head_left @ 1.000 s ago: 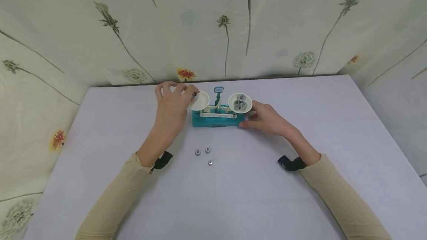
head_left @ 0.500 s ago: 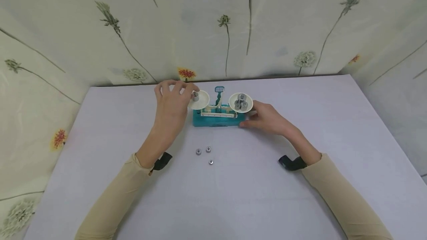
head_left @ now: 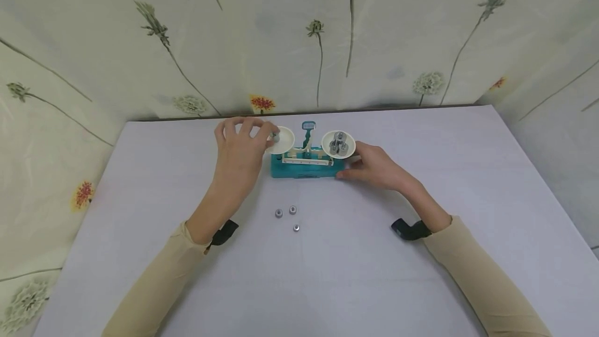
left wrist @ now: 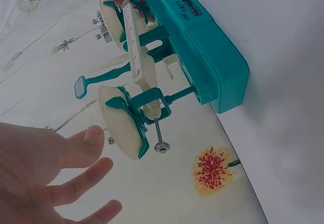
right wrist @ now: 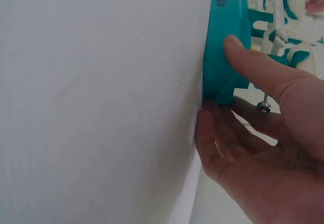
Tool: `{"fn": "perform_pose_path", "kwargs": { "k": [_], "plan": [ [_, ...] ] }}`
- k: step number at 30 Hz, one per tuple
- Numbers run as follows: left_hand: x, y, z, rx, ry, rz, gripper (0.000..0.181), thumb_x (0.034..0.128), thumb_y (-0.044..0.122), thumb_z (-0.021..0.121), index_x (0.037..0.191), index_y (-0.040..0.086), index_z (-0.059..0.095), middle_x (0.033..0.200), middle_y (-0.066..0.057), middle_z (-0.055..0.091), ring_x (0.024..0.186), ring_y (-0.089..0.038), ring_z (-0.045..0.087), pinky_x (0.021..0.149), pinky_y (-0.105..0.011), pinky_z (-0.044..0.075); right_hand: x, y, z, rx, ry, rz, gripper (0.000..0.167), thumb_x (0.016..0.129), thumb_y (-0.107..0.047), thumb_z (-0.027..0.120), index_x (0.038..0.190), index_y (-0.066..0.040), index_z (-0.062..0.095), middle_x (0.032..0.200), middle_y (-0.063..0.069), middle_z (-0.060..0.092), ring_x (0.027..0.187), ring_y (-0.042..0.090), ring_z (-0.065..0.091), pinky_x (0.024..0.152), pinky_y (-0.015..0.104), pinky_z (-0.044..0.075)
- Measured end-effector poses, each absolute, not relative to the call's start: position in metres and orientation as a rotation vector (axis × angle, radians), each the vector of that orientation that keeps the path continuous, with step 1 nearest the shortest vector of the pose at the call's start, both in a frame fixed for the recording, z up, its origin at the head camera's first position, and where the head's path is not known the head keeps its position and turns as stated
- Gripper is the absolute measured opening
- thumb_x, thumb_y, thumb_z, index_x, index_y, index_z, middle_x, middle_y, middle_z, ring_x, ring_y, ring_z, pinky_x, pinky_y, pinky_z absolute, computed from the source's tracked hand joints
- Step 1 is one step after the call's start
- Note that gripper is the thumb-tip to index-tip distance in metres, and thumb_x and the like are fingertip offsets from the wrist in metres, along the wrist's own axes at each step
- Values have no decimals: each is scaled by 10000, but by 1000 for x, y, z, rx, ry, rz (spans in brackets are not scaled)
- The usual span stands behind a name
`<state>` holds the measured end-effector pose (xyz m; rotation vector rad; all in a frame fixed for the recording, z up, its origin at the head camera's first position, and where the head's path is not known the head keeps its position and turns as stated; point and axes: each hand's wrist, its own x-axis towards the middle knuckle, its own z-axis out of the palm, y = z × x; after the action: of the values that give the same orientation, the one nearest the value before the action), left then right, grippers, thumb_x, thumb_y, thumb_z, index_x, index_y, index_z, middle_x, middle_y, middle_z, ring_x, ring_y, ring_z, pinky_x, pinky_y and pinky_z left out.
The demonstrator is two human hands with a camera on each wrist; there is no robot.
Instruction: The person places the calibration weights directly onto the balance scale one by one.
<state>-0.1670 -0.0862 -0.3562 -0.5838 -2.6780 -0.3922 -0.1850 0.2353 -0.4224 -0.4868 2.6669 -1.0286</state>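
Observation:
A teal balance scale (head_left: pixel 307 170) stands near the table's back edge. Its right pan (head_left: pixel 351 151) carries several metal weights (head_left: pixel 338 145); one weight (head_left: pixel 275 137) stands in the left pan (head_left: pixel 286 142). Beside that pan is my left hand (head_left: pixel 239 155), fingers apart and bent around the weight's side; in the left wrist view the hand (left wrist: pixel 55 173) shows a small gap to the weight's knob (left wrist: pixel 111 140). At the base's right end my right hand (head_left: pixel 379 168) grips it, with the thumb on the front in the right wrist view and the other fingers partly hidden behind.
Three small weights, at left (head_left: pixel 278 213), at right (head_left: pixel 293 209) and nearer the front (head_left: pixel 296 228), lie on the white table (head_left: pixel 327 274) in front of the scale. A flower-patterned cloth (head_left: pixel 281 40) hangs behind the table.
My left hand has set a weight in the left pan and let go of it, its fingers drawing slightly left and downward. My right hand keeps its hold on the base.

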Motion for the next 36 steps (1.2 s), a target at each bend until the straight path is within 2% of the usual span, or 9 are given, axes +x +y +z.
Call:
{"fn": "perform_pose_path", "kwargs": {
  "k": [10, 31, 36],
  "plan": [
    [-158, -91, -357, -625, -2689, -394, 260, 1051, 182, 697, 1307, 229, 700, 1354, -100, 683, 1363, -420, 517, 1154, -648, 396, -184, 237, -424, -495, 2671, -1033, 759, 907, -179, 884, 1555, -71, 503, 1455, 164, 669, 1304, 392, 692, 1070, 552, 597],
    [-140, -96, -360, -715, -2713, -482, 238, 996, 213, 785, 1230, 225, 739, 1261, -105, 749, 1303, -422, 587, 1118, -641, 426, -183, 235, -419, -485, 2670, -1016, 756, 911, -193, 882, 1552, -73, 499, 1421, 164, 684, 1283, 389, 703, 1066, 551, 599],
    [-135, -94, -361, -744, -2728, -501, 252, 982, 220, 803, 1227, 224, 746, 1287, -108, 734, 1296, -413, 592, 1109, -631, 445, -183, 235, -418, -480, 2668, -1012, 757, 915, -201, 879, 1555, -73, 497, 1421, 163, 684, 1287, 388, 697, 1070, 550, 596]
  ]
}}
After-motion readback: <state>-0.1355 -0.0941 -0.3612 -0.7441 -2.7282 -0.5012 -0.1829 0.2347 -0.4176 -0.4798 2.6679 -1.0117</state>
